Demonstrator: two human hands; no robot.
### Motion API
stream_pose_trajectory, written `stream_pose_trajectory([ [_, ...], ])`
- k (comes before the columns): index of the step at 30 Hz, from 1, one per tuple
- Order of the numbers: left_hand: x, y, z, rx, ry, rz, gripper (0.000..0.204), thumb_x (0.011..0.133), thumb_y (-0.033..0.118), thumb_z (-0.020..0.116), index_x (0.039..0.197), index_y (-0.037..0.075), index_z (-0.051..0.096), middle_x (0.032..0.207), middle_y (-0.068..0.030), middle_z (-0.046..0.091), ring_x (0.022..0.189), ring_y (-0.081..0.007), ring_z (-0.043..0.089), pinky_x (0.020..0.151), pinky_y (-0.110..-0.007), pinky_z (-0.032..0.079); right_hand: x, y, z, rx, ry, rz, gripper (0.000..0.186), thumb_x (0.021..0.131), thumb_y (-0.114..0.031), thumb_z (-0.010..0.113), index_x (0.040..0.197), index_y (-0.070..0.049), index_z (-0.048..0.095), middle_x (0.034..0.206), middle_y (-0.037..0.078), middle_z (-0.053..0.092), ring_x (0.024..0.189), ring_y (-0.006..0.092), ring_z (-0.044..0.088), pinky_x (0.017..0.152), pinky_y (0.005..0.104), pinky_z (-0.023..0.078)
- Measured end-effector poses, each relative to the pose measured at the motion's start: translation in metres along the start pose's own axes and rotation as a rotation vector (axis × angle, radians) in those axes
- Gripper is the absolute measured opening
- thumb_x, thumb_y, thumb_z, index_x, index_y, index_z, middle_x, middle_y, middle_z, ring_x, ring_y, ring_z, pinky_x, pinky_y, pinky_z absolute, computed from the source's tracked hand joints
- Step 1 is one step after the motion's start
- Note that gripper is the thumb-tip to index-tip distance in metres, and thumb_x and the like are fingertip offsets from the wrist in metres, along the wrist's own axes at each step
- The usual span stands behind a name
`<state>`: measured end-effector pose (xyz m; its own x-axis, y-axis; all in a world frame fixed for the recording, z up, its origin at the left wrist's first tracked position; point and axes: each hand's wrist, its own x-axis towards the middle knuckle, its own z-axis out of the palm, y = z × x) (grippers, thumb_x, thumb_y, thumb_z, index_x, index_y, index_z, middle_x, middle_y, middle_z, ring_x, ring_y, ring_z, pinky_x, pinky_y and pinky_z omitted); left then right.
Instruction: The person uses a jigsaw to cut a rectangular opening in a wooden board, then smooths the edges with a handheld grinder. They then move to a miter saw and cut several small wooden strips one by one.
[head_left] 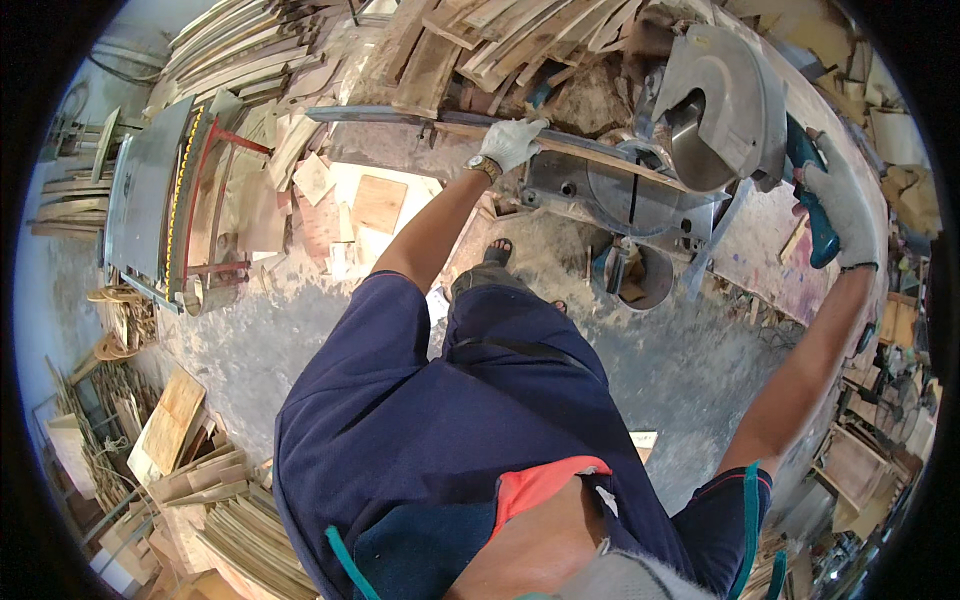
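While the right hand curls fingers around the teal handle, the left hand touches a wooden strip, its pinch unclear.

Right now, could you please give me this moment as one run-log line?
left hand: on wooden strip | strip: across miter saw base | right hand: gripping teal saw handle | saw head: raised

- The wooden strip is lying across the saw base.
- The left hand is resting on the strip, left of the saw head.
- The right hand is sitting on the saw handle, right of the head.
- Loose boards are lying beyond the strip.
- A round container is standing before the base.
- A table is standing far left.
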<state>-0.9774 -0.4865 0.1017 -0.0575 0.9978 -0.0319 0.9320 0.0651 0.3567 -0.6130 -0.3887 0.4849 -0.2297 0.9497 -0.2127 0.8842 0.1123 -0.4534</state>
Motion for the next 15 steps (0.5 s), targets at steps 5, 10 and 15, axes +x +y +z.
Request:
stream_pose_trajectory([
  [5, -0.003, -0.019, 0.014, 0.094, 0.119, 0.068, 0.06, 0.094, 0.048, 0.066, 0.143, 0.016, 0.055, 0.121, -0.017, 0.071, 0.108, -0.0352, 0.068, 0.091, -0.046, 0.055, -0.03, 0.035, 0.043, 0.352, -0.01, -0.041, 0.062, 0.092, -0.01, 0.058, 0.151, -0.009, 0.042, 0.1, 0.012, 0.068, 0.068, 0.018, 0.071, 0.055, 0.032, 0.058],
  [10, 0.001, -0.017, 0.012, 0.067, 0.02, 0.025, 0.056, 0.094, 0.045, 0.066, 0.139, 0.013, 0.059, 0.126, -0.0155, 0.069, 0.109, -0.0339, 0.068, 0.092, -0.046, 0.055, -0.067, 0.071, 0.112, 0.287, 0.117, 0.082, 0.039, 0.082, -0.009, 0.062, 0.118, 0.0, 0.051, 0.08, 0.011, 0.059, 0.069, 0.0215, 0.062, 0.063, 0.0376, 0.052],
  [15, 0.003, -0.012, 0.008, 0.06, 0.03, 0.028, 0.052, 0.091, 0.038, 0.07, 0.135, 0.012, 0.061, 0.132, -0.009, 0.067, 0.108, -0.0342, 0.068, 0.091, -0.047, 0.055, -0.09, 0.117, 0.179, 0.363, 0.252, 0.076, 0.054, 0.074, -0.008, 0.066, 0.125, 0.003, 0.051, 0.084, 0.016, 0.064, 0.074, 0.0258, 0.064, 0.072, 0.0349, 0.053],
])
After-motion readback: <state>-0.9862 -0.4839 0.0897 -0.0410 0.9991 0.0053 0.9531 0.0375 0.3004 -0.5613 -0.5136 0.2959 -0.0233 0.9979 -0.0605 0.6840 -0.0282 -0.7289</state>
